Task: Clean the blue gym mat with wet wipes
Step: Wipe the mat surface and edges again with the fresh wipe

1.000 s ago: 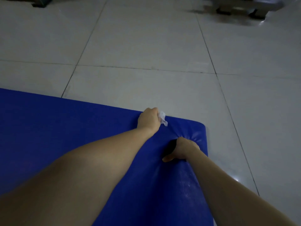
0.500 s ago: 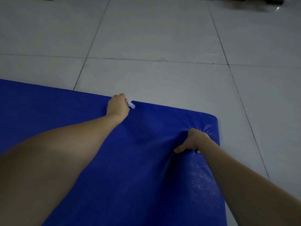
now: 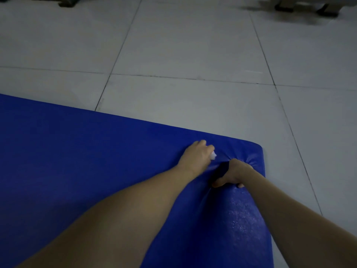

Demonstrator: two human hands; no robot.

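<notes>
The blue gym mat point(image 3: 96, 151) lies on the tiled floor and fills the lower left of the head view; its far right corner is near the centre right. My left hand point(image 3: 197, 155) grips a small crumpled white wet wipe point(image 3: 213, 155) and holds it down on the mat close to that corner. My right hand point(image 3: 234, 174) presses into the mat just right of the left one, denting and wrinkling the cover; its fingers curl against the surface, thumb pointing left. The mat in front of my right forearm glistens with wet specks.
Pale grey floor tiles point(image 3: 193, 55) with dark joints stretch beyond and to the right of the mat. Dark feet of furniture or equipment stand at the top left point(image 3: 67, 0) and top right point(image 3: 305, 6) edges.
My left hand with the wipe has swept from further left along the far edge back to the right, close beside my right hand. My right hand stays pressed near the corner.
</notes>
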